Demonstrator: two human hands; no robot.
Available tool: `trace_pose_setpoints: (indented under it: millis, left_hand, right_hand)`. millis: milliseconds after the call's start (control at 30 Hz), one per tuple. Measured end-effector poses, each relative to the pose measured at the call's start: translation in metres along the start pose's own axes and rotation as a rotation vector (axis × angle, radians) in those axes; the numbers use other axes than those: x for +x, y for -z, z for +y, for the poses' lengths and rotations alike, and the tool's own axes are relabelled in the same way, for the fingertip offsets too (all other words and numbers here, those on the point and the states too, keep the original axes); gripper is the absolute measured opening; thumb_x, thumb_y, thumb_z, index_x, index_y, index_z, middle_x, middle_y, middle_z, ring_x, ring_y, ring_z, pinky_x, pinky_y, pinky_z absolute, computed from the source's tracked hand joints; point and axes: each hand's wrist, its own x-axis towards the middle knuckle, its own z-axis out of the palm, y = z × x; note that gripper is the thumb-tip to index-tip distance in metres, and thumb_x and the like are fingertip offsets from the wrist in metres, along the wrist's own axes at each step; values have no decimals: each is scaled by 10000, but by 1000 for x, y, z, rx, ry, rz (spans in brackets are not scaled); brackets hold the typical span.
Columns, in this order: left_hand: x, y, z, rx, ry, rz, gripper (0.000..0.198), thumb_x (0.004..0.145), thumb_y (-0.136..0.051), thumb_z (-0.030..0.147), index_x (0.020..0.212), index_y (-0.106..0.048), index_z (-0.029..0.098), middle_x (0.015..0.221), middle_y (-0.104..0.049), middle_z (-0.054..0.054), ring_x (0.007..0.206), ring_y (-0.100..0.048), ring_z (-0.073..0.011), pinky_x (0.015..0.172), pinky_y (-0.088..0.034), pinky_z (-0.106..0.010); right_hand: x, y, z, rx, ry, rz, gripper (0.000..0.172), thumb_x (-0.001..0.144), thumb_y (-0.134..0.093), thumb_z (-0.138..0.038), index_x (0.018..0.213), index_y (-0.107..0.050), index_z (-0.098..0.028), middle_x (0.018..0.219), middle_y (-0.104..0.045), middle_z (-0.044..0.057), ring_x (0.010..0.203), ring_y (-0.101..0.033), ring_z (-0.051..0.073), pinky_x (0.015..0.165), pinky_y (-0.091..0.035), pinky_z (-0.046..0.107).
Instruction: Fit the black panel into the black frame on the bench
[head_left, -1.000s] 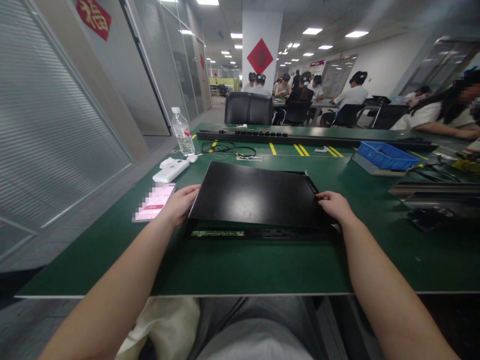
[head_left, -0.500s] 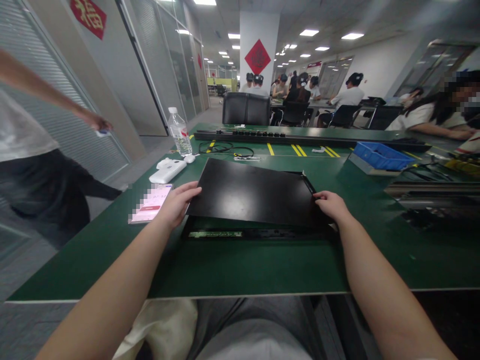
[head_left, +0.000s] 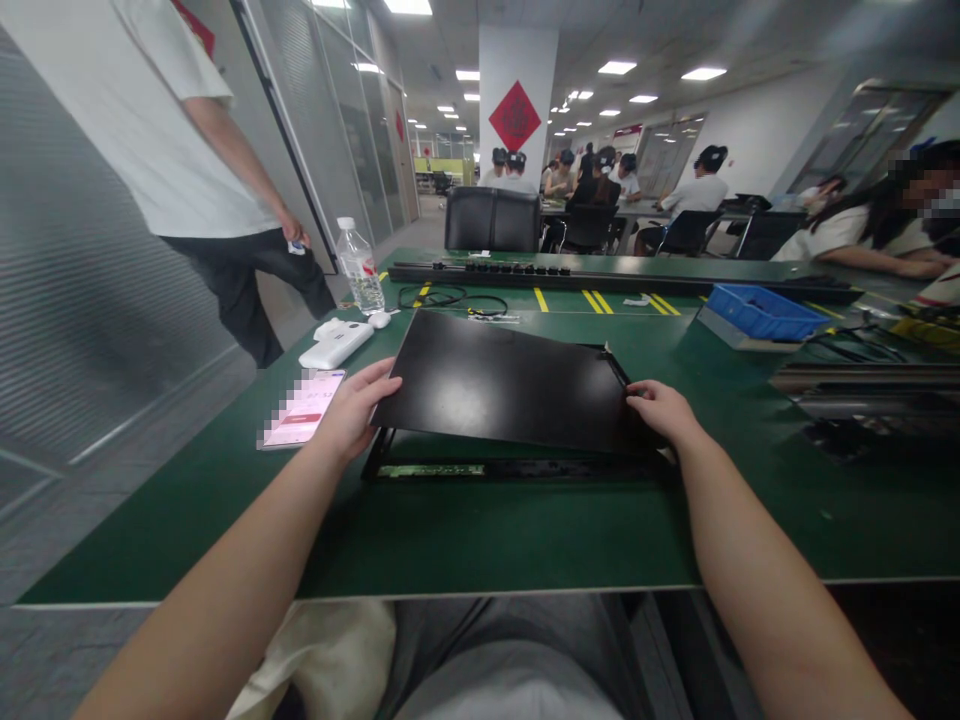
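Observation:
A glossy black flat panel (head_left: 495,385) is tilted over a black rectangular frame (head_left: 570,468), its left side raised higher than its right. My left hand (head_left: 360,405) grips the panel's left edge, thumb on top and fingers beneath. At the opposite end my right hand (head_left: 660,410) is closed at the right edge, where panel and frame lie close together; the fingertips are partly hidden. Along the frame's near side runs a green circuit strip (head_left: 431,470). Much of the frame's inside is covered by the panel.
Left on the green table (head_left: 517,540) are a phone (head_left: 307,405), a white device (head_left: 337,343) and a water bottle (head_left: 360,268). Behind lie a black cable (head_left: 457,298) and a long black bar (head_left: 622,278). A blue tray (head_left: 765,310) and dark strips (head_left: 862,385) are right. A person (head_left: 202,170) stands left.
The panel's left side has risen slightly, showing more of the frame's left corner. Both hands keep their hold. The person at left has moved rightward, farther along the table.

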Motion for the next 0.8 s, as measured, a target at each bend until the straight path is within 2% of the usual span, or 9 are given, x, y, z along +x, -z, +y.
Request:
trace_pose_setpoints:
  millis: [133,233,367,500,667,800]
  left_hand:
    - [-1,0,-1,4,-19,-9,503,570,-906,271,1048,-811,144,1030,-821,-104,967,-765,-305,783,-616,-327]
    - [-2,-2,0,0,-41,-27,527,573,-911,279,1074,-809,150,1060,-819,-110,1037,-755,-337,861,-620,-376]
    - [-3,-3,1,-15,-59,-40,546,566,-923,276,1089,-810,171,1117,-813,-103,1115,-734,-355,932,-609,-403]
    - [-3,-2,0,-7,-61,-44,570,565,-919,289,1111,-802,173,1164,-803,-112,1133,-727,-369,940,-608,-428]
    - [-2,-1,-2,6,-48,-24,585,578,-898,283,1141,-786,170,1113,-812,-107,1106,-734,-360,925,-607,-422]
    - [-1,1,-2,-6,-68,28,573,576,-874,270,1134,-785,173,1071,-817,-84,1083,-735,-343,920,-598,-400]
  right_hand:
    - [1,0,1,14,0,-4,381,856,-637,-316,1187,-757,-170,777,-674,33,684,-590,181,620,-420,296]
    - [1,0,1,35,-6,2,369,868,-636,-341,1171,-765,-176,765,-682,38,689,-602,188,645,-436,300]
    - [0,1,-2,124,-31,38,297,870,-644,-358,1051,-797,-179,829,-733,80,787,-658,221,737,-483,320]
    - [-5,2,-6,312,-117,79,210,825,-665,-363,859,-793,-200,853,-757,89,843,-687,244,791,-511,341]
    - [-5,2,-9,623,-255,68,117,670,-754,-307,721,-741,-203,783,-741,72,757,-653,212,674,-498,306]
    - [0,3,-9,825,-272,75,141,573,-774,-245,692,-718,-193,703,-699,43,665,-594,167,564,-446,267]
